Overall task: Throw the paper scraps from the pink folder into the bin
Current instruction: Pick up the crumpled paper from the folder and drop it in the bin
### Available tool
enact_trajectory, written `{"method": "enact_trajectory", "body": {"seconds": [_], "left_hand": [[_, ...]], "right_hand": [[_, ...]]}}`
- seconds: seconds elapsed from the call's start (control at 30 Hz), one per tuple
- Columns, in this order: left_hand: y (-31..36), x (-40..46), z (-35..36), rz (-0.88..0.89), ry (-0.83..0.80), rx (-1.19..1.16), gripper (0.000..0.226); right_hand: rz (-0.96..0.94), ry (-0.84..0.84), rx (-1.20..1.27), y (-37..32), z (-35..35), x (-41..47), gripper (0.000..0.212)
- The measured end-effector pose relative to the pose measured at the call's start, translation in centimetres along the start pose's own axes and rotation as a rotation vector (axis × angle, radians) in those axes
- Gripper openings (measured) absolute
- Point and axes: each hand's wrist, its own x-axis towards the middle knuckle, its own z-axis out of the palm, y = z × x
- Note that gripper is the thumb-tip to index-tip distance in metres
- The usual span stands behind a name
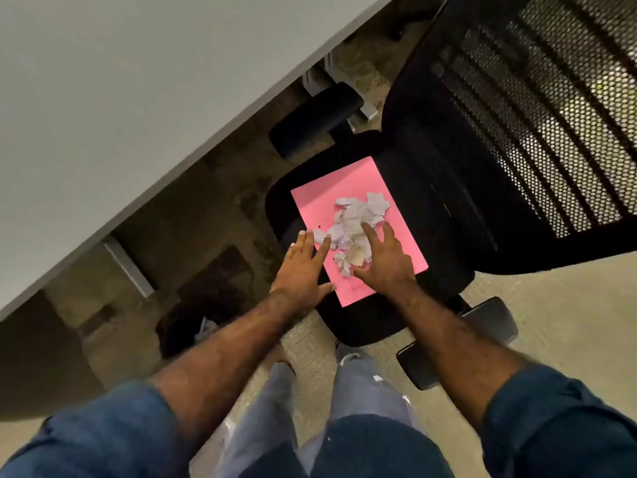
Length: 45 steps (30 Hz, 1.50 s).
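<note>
Between both open hands' grip, paper scraps (353, 224) lie on pink folder (358, 229).

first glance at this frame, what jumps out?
The pink folder lying flat on the black office chair's seat, with a heap of white paper scraps on it. Both bare hands are spread at the pile, the left hand at its left edge and the right hand on its near side, neither closed on anything. A dark bin sits on the floor under the grey desk, left of the chair.
</note>
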Motion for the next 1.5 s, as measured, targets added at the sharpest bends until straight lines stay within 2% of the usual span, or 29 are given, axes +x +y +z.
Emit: {"method": "enact_trajectory", "body": {"seconds": [0.17,0.3,0.47,0.6,0.7,0.93,1.4,1.5], "left_hand": [[0.6,2.2,2.8,-0.027,-0.036,-0.037,0.121],[0.7,4.8,4.6,-0.044,0.026,-0.093,0.13],[0.2,7.4,7.8,-0.063,0.117,-0.096,0.13],[-0.5,8.2,10.1,-0.05,0.17,-0.103,0.114],[-1.0,8.1,11.1,-0.015,0.205,-0.119,0.092],[-2.1,8.2,11.3,0.016,0.381,-0.313,0.05],[-5.5,8.9,12.0,0.061,0.596,-0.54,0.029],[-5.8,8.9,12.2,0.082,0.625,-0.579,0.027]], "right_hand": [[-0.021,0.001,0.038,0.3,2.3,1.3,0.115],[-0.033,0.04,0.025,0.9,3.5,2.4,0.112],[0.0,0.104,0.015,1.3,5.0,3.6,0.093],[-0.005,0.156,0.072,1.6,6.3,4.2,0.072],[-0.006,0.202,0.129,1.5,7.2,4.6,0.051],[0.077,0.273,0.166,1.9,8.6,5.3,0.032],[0.222,0.421,0.398,0.9,7.1,0.9,0.026],[0.231,0.463,0.374,0.1,6.9,0.0,0.026]]}}
